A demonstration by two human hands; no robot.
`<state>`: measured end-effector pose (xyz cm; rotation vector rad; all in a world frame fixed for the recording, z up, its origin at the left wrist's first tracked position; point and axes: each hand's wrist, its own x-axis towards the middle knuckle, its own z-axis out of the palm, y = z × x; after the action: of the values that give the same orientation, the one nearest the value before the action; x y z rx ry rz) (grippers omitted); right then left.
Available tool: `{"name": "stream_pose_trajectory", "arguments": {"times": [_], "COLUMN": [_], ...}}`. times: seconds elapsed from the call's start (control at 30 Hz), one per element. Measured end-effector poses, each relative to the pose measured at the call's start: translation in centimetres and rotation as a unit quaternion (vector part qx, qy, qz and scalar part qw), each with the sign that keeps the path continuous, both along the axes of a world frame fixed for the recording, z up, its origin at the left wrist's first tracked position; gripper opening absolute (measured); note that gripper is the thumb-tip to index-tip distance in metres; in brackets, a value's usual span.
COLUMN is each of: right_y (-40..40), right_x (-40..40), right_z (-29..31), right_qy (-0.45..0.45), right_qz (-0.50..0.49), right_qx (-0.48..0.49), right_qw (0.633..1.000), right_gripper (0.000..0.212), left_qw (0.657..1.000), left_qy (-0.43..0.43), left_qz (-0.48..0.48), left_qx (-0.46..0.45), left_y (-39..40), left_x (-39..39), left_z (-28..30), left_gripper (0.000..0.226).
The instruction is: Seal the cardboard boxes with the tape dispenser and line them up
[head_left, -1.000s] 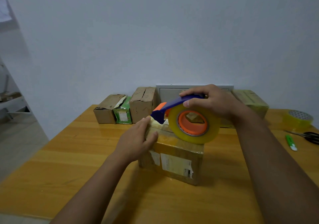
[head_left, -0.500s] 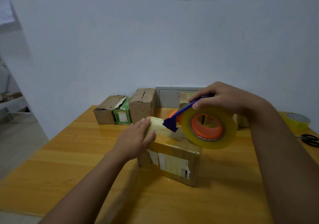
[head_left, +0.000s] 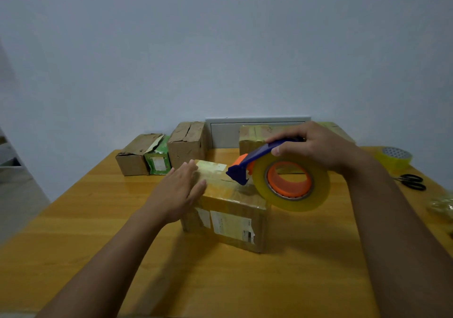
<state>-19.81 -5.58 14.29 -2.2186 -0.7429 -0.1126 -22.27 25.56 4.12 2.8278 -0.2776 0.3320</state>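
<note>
A cardboard box (head_left: 230,217) with white labels on its front sits in the middle of the wooden table (head_left: 73,232). My left hand (head_left: 176,192) lies flat with straight fingers against the box's top left edge. My right hand (head_left: 316,146) grips the blue handle of the tape dispenser (head_left: 286,183), which carries a big yellowish tape roll on an orange core. Its blue and orange nose touches the right part of the box's top.
Three boxes stand in a row at the back left: a brown one (head_left: 133,156), a green one (head_left: 158,160), a taller brown one (head_left: 187,143). Another taped box (head_left: 255,134) stands behind the dispenser. At right lie a spare tape roll (head_left: 394,158) and scissors (head_left: 413,181).
My right hand has drawn the dispenser to the right and toward me across the box top. The left hand has stayed flat on the box's left edge.
</note>
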Motion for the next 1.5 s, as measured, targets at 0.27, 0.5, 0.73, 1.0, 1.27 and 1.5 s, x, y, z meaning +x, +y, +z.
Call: {"name": "stream_pose_trajectory", "arguments": {"times": [0.27,0.5,0.73,1.0,1.27,1.5], "right_y": [0.2,0.1,0.8,1.0,-0.7,-5.8], "right_x": [0.5,0.7,1.0,0.8,0.3,-1.8], "right_z": [-0.1,-0.2,0.2,0.3,0.3,-3.2], "right_qy": [0.013,0.014,0.023,0.012,0.022,0.042], "right_qz": [-0.003,-0.002,-0.012,-0.013,0.003,-0.011], "right_qx": [0.019,0.013,0.0,-0.01,-0.007,0.071], "right_qw": [1.0,1.0,1.0,1.0,1.0,0.997], "right_gripper": [0.02,0.019,0.016,0.017,0.022,0.038], "left_qw": [0.996,0.991,0.99,0.993,0.993,0.993], "left_qy": [-0.014,-0.007,-0.025,-0.052,-0.069,-0.016], "left_qz": [-0.027,-0.043,-0.059,-0.059,-0.063,-0.03], "left_qx": [0.08,0.124,0.128,0.087,0.068,0.117], "left_y": [0.2,-2.0,-3.5,-7.2,-6.7,-6.8], "left_x": [-0.2,-0.6,-0.8,-1.6,-1.0,-1.0], "left_z": [-0.6,-0.3,-0.3,-0.7,-0.9,-0.8], "left_gripper": [0.101,0.104,0.103,0.106,0.106,0.115]}}
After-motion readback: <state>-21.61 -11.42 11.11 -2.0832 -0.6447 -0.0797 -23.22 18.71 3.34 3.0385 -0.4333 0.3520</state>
